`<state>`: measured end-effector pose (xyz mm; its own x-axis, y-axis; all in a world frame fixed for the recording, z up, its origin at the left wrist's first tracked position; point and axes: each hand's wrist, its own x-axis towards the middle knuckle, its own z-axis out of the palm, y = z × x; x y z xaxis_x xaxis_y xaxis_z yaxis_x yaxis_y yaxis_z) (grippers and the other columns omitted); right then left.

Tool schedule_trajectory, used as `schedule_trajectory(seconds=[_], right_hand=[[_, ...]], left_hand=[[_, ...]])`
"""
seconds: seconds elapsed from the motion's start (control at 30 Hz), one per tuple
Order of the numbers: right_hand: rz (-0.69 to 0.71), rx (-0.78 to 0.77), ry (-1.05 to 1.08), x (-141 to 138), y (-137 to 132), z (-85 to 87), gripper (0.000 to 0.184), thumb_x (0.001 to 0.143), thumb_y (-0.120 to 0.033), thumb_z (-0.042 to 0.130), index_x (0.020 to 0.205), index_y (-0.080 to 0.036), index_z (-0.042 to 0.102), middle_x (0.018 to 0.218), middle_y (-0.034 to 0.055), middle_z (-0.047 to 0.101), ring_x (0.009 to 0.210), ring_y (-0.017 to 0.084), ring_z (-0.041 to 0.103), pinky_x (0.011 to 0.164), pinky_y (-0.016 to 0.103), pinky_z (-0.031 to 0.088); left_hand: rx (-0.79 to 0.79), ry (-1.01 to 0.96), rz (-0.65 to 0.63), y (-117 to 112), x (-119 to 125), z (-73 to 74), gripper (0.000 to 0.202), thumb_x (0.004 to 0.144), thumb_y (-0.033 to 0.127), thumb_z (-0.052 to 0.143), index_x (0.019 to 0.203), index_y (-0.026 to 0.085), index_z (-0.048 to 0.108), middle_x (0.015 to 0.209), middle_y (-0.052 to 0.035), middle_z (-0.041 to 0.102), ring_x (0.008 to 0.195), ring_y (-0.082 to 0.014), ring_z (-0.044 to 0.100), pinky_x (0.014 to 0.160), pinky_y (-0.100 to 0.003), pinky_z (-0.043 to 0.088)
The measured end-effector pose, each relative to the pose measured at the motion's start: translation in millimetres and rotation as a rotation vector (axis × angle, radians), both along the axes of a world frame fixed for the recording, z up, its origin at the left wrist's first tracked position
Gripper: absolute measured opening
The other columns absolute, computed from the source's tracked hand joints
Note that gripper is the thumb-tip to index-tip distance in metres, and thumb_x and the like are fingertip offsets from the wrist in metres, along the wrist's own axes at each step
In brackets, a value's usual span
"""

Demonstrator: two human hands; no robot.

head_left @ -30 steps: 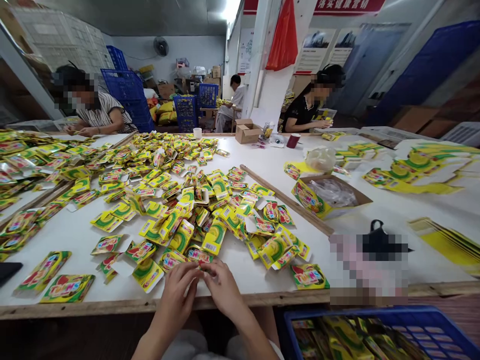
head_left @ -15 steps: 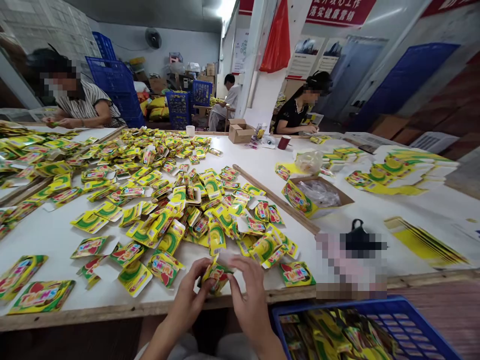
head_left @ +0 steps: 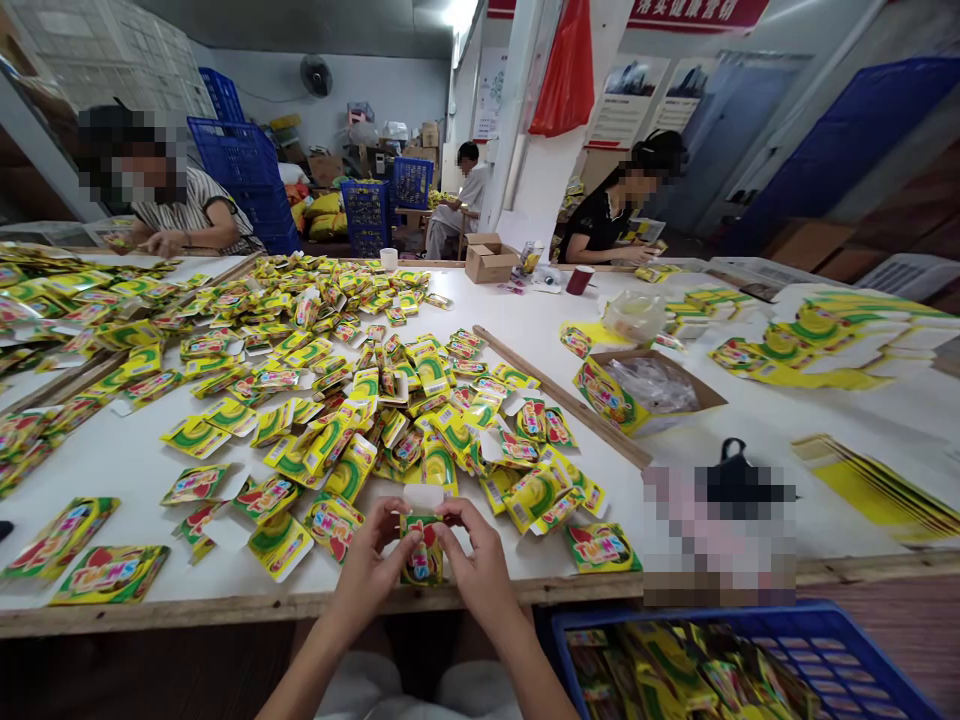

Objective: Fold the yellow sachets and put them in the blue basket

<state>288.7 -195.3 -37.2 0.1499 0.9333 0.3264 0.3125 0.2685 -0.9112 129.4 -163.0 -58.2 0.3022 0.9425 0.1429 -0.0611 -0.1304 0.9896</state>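
At the table's front edge I hold a small printed candy box (head_left: pixel 422 560), yellow, green and red, upright between both hands. Its white top flap (head_left: pixel 424 496) stands up, open. My left hand (head_left: pixel 381 550) pinches the box's left side, thumb on the front face. On the opposite side my right hand (head_left: pixel 466 548) grips it, its thumb also on the front. Just beyond my hands spreads a heap of similar small boxes (head_left: pixel 352 420), many with white flaps sticking out. One box (head_left: pixel 602 548) lies by itself right of my hands.
A blue crate (head_left: pixel 832 625) filled with packets sits at my lower right. A wooden strip (head_left: pixel 562 395) divides the table; beyond it are an open carton (head_left: pixel 694 390) with plastic inside and flat yellow cartons (head_left: pixel 874 485). Other people sit across the table and farther back.
The candy box has turned upright, facing me, with its white flap raised. My right hand has closed onto its right side. The whole view has shifted slightly.
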Motion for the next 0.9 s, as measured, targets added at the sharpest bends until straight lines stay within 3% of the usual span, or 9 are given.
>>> schedule_trajectory(seconds=[0.1,0.27,0.47,0.6,0.73,0.9], right_hand=[[-0.004,-0.016,0.062,-4.1,9.7,-5.9,0.008,0.088,-0.023,0.056,0.092,-0.020,0.062,0.087,0.0040,0.068,0.082,0.018,0.066,0.075,0.027,0.053],[0.039,-0.076,0.191,-5.6,11.2,-15.4,0.035,0.089,-0.022,0.055,0.123,-0.022,0.050,0.099,0.0054,0.070,0.089,0.019,0.068,0.081,0.030,0.054],[0.084,0.001,0.066,-2.7,8.0,-9.0,0.014,0.088,-0.021,0.056,0.095,-0.022,0.068,0.100,0.0054,0.069,0.096,0.020,0.065,0.082,0.029,0.053],[0.030,0.017,0.072,-6.4,8.1,-5.8,0.011,0.089,-0.026,0.058,0.090,-0.021,0.068,0.096,0.0061,0.070,0.093,0.020,0.065,0.080,0.030,0.052],[-0.034,-0.031,-0.002,-10.0,13.8,-2.4,0.016,0.091,-0.029,0.055,0.082,-0.020,0.065,0.081,0.0038,0.070,0.078,0.019,0.066,0.072,0.027,0.051],[-0.049,-0.070,-0.062,-8.6,21.4,1.5,0.017,0.091,-0.032,0.055,0.082,-0.020,0.065,0.078,0.0033,0.070,0.071,0.019,0.064,0.066,0.027,0.050]], left_hand=[[-0.009,-0.075,0.052,4.9,5.1,-1.4,0.020,0.084,0.028,0.067,0.096,0.022,0.052,0.091,-0.0004,0.063,0.087,-0.0160,0.065,0.075,-0.025,0.052],[-0.056,-0.128,0.026,6.0,7.2,-0.7,0.047,0.083,0.029,0.067,0.123,0.025,0.042,0.106,-0.0067,0.068,0.099,-0.0212,0.067,0.090,-0.036,0.051],[0.058,0.069,0.041,7.6,1.7,4.9,0.020,0.087,0.036,0.061,0.095,0.018,0.067,0.101,-0.0091,0.069,0.099,-0.0240,0.065,0.084,-0.034,0.054],[0.103,0.105,0.063,6.5,2.1,5.9,0.019,0.087,0.034,0.060,0.095,0.019,0.069,0.099,-0.0086,0.070,0.098,-0.0236,0.065,0.086,-0.034,0.053],[0.056,0.100,0.102,6.2,5.1,6.4,0.019,0.085,0.033,0.063,0.097,0.019,0.068,0.094,-0.0069,0.071,0.089,-0.0218,0.067,0.079,-0.031,0.054],[0.029,0.113,0.153,11.3,8.2,8.8,0.019,0.084,0.035,0.064,0.091,0.018,0.068,0.082,-0.0036,0.072,0.074,-0.0184,0.066,0.070,-0.027,0.053]])
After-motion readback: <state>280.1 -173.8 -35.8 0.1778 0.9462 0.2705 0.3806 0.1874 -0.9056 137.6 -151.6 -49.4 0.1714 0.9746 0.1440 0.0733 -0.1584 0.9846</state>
